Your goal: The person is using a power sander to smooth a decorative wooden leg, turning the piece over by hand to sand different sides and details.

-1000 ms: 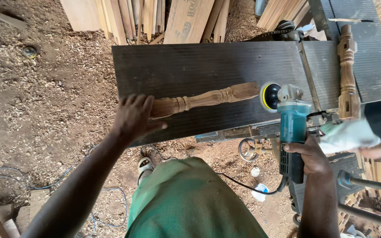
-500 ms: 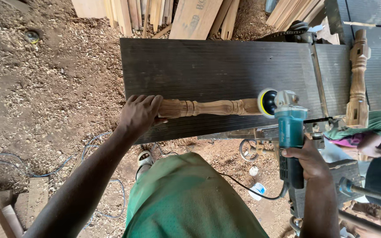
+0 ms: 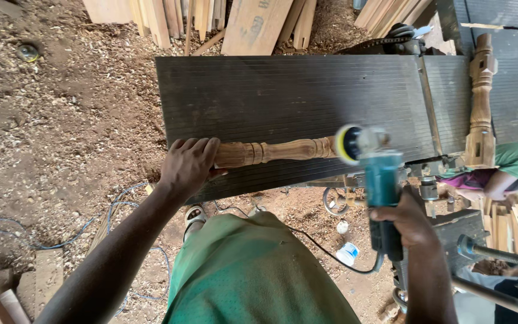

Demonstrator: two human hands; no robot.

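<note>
- Two hands are busy: the left hand (image 3: 190,165) is wrapped tight around one end of a wooden leg (image 3: 271,152).
- It lies flat on the dark table (image 3: 283,90).
- The leg looks hard, stiff and bumpy, so the fat end is easiest to grab.
- The right hand (image 3: 406,223) squeezes a blue sander (image 3: 376,180), whose round pad touches the leg's other end.

There is only 1 view, from a camera worn on the person's head. It looks almost straight down, so the person's own green shirt (image 3: 259,276) fills the near bottom edge and both forearms reach up into the picture from there. The dark table (image 3: 295,102) lies across the middle, quite near the camera, and it runs out of the frame on the right. The far edge at the top shows stacked wooden boards (image 3: 253,21). The left side shows the ground covered with wood shavings (image 3: 61,120). With 1 view only, no part is shared.
</note>
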